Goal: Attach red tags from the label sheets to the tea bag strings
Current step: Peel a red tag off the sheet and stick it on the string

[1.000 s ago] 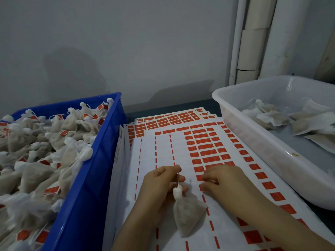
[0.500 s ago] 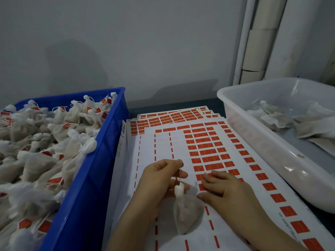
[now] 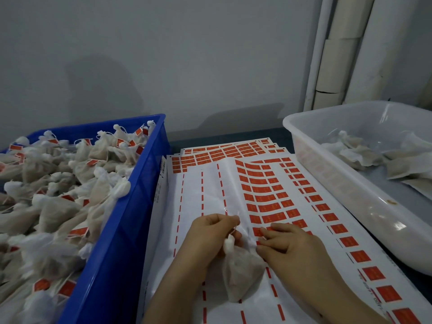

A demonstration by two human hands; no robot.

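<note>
Left hand [image 3: 210,232] fingers pinch the tea bag [image 3: 240,274] by its string; right hand [image 3: 289,249] fingers clamp a red tag [image 3: 257,231] on the label sheet [image 3: 233,183].

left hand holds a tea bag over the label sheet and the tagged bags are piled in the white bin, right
No. The head view shows the tagged bags piled in the blue bin; those in the white bin look untagged. The left hand does hold a tea bag over the label sheet.
</note>
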